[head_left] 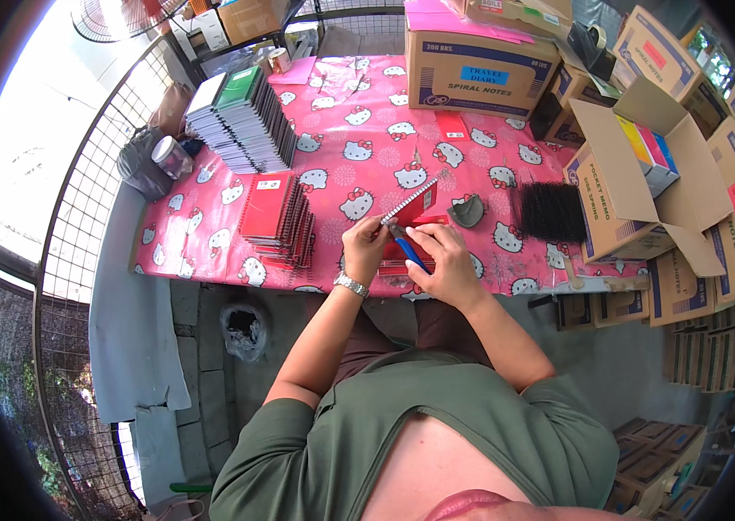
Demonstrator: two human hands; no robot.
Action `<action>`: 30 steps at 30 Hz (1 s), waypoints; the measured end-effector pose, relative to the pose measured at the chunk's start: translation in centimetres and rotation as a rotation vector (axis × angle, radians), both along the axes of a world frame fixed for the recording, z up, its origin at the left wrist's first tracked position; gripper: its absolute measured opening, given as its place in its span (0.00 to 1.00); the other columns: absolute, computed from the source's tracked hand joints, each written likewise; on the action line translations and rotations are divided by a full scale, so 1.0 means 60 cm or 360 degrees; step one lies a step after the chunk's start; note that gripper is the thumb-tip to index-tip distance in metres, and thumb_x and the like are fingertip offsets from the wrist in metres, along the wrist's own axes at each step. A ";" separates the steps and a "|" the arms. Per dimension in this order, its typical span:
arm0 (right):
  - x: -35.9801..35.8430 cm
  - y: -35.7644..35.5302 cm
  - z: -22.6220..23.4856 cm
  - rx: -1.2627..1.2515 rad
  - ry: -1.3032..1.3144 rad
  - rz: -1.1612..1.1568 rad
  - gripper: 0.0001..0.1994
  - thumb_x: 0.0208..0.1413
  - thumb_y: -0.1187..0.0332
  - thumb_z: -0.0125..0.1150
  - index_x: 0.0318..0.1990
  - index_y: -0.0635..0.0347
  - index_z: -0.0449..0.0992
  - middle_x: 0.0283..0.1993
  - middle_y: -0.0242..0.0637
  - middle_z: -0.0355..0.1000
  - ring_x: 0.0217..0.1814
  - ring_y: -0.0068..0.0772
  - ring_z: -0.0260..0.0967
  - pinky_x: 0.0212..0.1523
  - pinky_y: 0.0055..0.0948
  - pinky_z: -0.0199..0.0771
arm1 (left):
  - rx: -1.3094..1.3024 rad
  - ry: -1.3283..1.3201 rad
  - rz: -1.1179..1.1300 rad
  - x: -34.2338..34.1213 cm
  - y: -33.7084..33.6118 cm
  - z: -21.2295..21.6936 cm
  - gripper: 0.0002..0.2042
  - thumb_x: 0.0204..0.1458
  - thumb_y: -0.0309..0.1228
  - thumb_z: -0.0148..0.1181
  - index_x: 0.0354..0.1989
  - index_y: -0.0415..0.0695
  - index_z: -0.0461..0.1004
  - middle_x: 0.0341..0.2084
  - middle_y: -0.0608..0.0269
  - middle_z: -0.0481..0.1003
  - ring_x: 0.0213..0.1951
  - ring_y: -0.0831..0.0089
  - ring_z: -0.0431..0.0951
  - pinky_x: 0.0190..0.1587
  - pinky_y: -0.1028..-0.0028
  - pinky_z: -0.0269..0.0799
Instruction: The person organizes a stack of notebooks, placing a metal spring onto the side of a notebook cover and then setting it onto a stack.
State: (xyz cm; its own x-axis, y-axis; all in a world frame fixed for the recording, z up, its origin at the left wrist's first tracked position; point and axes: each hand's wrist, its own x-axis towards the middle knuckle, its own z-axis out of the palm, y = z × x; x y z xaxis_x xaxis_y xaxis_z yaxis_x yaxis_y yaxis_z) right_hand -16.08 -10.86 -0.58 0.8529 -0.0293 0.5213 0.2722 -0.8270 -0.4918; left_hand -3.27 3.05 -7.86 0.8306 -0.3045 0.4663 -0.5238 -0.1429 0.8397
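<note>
My left hand (364, 248), with a metal watch on its wrist, grips a red spiral notebook (419, 203) by one end of its white coil, tilted above the table. Blue-handled pliers (411, 250) are in my right hand (454, 267), their tip at the coil's near end beside my left fingers. Below both hands lie more red notebooks (392, 268), partly hidden. A stack of red spiral notebooks (268, 207) stands left of my hands. To the right sit a grey-green, dish-like piece (466, 211) and a heap of black wire coils (551, 212).
The table has a pink cat-print cover (332, 174). Tall stacks of notebooks (250, 122) with green and white covers stand far left. A closed carton (480, 74) sits at the back; an open carton (619, 200) stands right. A lined bin (244, 330) is on the floor.
</note>
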 end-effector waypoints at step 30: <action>0.051 -0.382 -0.219 -0.0374 0.0765 -0.1406 0.17 0.53 0.59 0.65 0.45 0.59 0.75 0.50 0.47 0.71 0.54 0.52 0.70 0.52 0.46 0.75 | 0.0912 -0.0521 0.0247 0.248 0.185 0.170 0.21 0.49 0.20 0.56 0.54 0.44 0.70 0.50 0.50 0.72 0.57 0.49 0.69 0.60 0.58 0.65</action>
